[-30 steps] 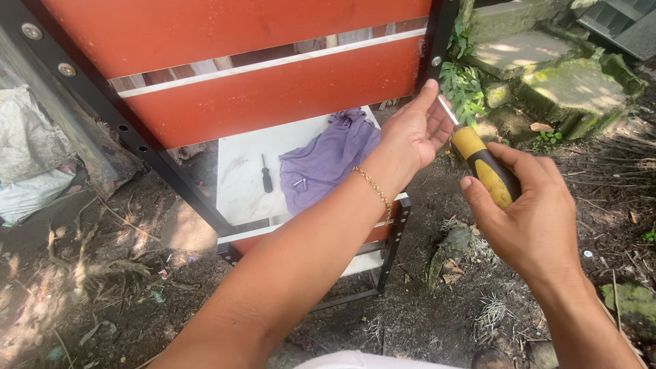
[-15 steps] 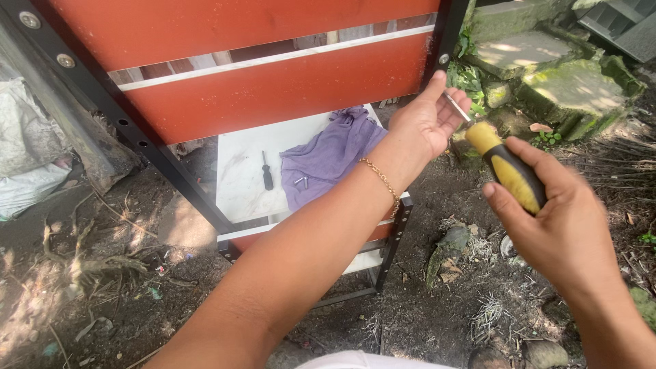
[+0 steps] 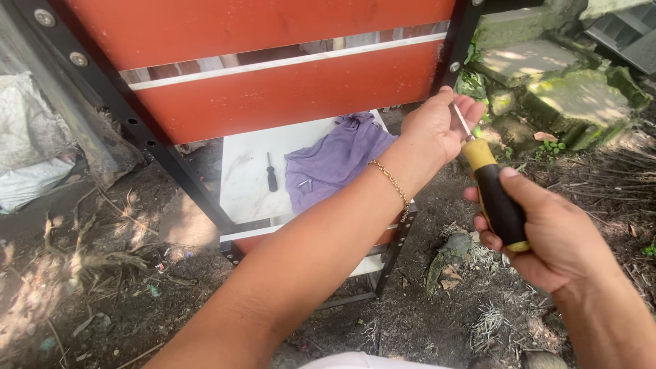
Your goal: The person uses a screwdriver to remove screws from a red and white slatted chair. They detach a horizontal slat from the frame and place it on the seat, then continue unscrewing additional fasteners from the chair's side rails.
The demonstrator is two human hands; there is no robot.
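Red-brown panel rack (image 3: 273, 102), tipped on its side on bare dirt; black perforated steel uprights (image 3: 157, 147) run diagonally, bolt heads showing along them. Laid over this way, probably so the corner joints can be reached from above.

White shelf board (image 3: 249, 178) lower in the frame serves as a parts tray: a purple rag (image 3: 338, 160) is spread on it, two small silver screws (image 3: 305, 183) rest on the rag, likely so they do not roll off, and a small dark screwdriver (image 3: 271, 174) lies just beside on bare board.

Left hand (image 3: 437, 126), gold chain bracelet (image 3: 391, 186) at the wrist, is cupped against the right-hand upright near a bolt, fingers curled around the driver's shaft tip, seemingly steadying it. Whether it also pinches a fastener, cannot tell.

Right hand (image 3: 547, 236) is wrapped firmly about the black-and-yellow screwdriver (image 3: 493, 191), handle low, thin metal shaft angled up toward the left palm.

Mossy stone blocks (image 3: 547, 82) behind, grey sacking (image 3: 31, 150) at left. No labels or signs visible.
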